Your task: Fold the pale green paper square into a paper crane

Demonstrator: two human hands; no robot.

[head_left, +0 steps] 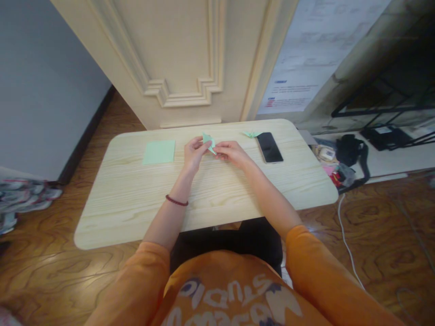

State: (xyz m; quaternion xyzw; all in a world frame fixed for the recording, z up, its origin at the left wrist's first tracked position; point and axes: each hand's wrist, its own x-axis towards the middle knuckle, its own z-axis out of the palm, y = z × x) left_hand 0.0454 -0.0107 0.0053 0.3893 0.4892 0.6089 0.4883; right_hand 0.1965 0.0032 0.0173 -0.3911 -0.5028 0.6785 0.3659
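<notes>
A small piece of folded green paper [207, 138] is held up between my two hands over the far middle of the table. My left hand [194, 153] grips its left side between thumb and fingers. At its lower right tip, the fingers of my right hand [231, 152] are pinched on the paper. Left of my hands lies a flat stack of square green paper [159, 152]. A folded green paper crane [250, 134] sits to the right, touching or close beside the top of a black phone [270, 147].
The pale wood-grain table [129, 199] has rounded corners and stands against a cream panelled door [176, 54]. On the right, a low shelf holds a black strap [363, 167] and small items. A white cable [343, 231] runs along the floor.
</notes>
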